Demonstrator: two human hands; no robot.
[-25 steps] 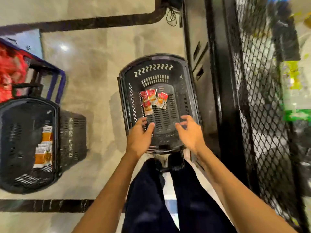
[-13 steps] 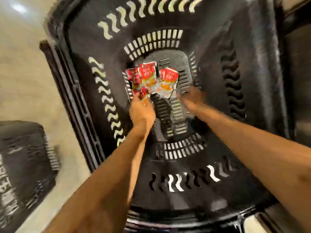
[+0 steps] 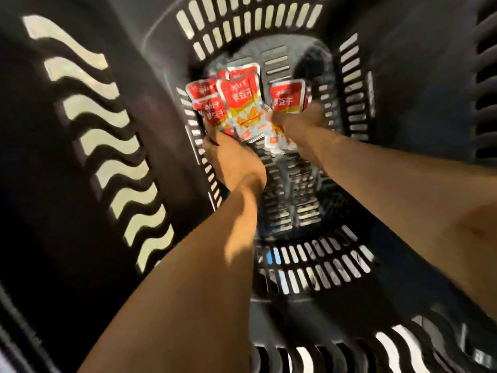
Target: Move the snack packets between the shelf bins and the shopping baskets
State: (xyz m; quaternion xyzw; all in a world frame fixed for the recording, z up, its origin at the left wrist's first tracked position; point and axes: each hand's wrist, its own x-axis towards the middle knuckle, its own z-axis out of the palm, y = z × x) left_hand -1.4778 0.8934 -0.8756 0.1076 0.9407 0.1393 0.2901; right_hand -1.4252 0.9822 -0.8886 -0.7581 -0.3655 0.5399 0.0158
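From the head camera, the only view we have, we look straight down into a black slotted shopping basket, and both our arms reach to its floor. The snack packets, red and silver pouches, lie in a loose overlapping heap on the far half of the basket floor, leaning toward the far wall, with one packet a little apart on the right of the heap. Our left hand sits at the heap's near-left corner, close to the basket's left wall, its fingertips at the lowest packets' edge. We judge it is placed there to get under the stack, but the back of the hand hides the fingers, so we cannot tell whether it grips anything. Our right hand lies on the near-right side of the heap, over a silver packet end that shows beneath the wrist. It is blurred, and we cannot tell whether it pinches a packet or only presses on it. Coming at the heap from both sides looks like a way to gather several packets in one scoop out of the basket.
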